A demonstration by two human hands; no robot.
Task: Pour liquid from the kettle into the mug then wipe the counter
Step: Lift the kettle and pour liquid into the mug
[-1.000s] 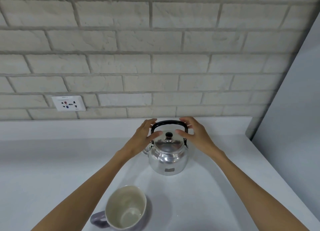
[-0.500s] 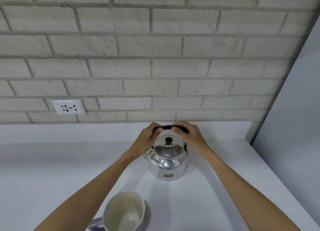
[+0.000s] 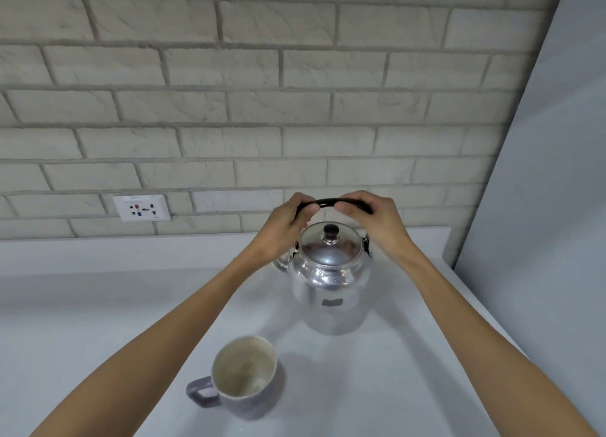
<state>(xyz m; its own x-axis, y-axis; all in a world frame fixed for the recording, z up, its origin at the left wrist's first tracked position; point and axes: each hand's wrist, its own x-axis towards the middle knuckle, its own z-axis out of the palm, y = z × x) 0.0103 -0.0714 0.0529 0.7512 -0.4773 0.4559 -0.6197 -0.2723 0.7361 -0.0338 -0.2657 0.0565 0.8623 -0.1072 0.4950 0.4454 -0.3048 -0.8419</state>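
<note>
Two hands clasp shiny steel kettle's [image 3: 331, 289] black handle [image 3: 326, 202].

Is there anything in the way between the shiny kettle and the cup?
No, nothing visible. The kettle is held by its black handle in the left hand and the right hand. Only bare counter lies between it and the mug, which sits nearer the person.

Brick wall, socket and side panel

A pale brick wall [image 3: 262, 92] with grey mortar lines fills the upper view. Low on that wall, toward its left, sits a white socket plate [image 3: 141, 208] with dark and coloured openings. At the wall's right end a plain grey-white panel [image 3: 554, 174] slants down, meeting the bricks edge to edge.
</note>
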